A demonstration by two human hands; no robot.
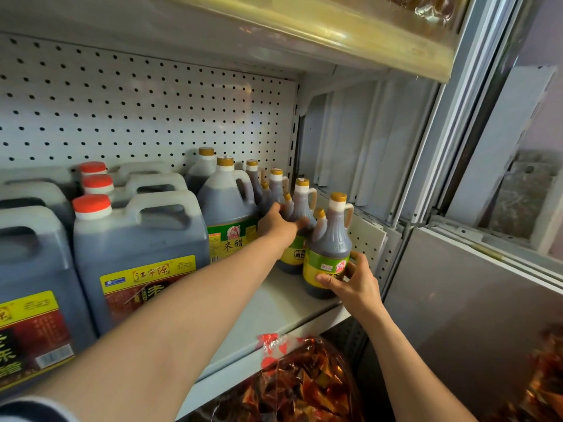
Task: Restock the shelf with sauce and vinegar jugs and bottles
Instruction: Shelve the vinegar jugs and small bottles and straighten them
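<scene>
Shelf (274, 303), head view — stock as I see it through the worn camera:

- Big jugs (137, 248), red caps, dark liquid, yellow-and-red labels: three ranks deep at the left, touching one another.
- Round jug (227, 208), gold cap, green label: just right of the big jugs, a second like it behind.
- Handled bottles (300, 205), gold caps, dark liquid: clustered at the right end, running back toward the pegboard (137, 111).
- Front bottle (327, 251): upright on the shelf near its front edge, just beside the cluster. My right hand (353, 281) holds it low on the label, thumb across the front, fingers curled round the far side.
- My left hand (278, 222): reached in deeper, fingers wrapped over the shoulder of a bottle in the cluster — gripping or merely pushing, I cannot tell.
- Bagged goods (304, 382), red and crinkled: on the level below.

Step in hand, by my reading: seating the front bottle while squaring up the row behind it. Next move calls for sliding it back until it touches its neighbours, label facing out, then letting go without tipping anything.
</scene>
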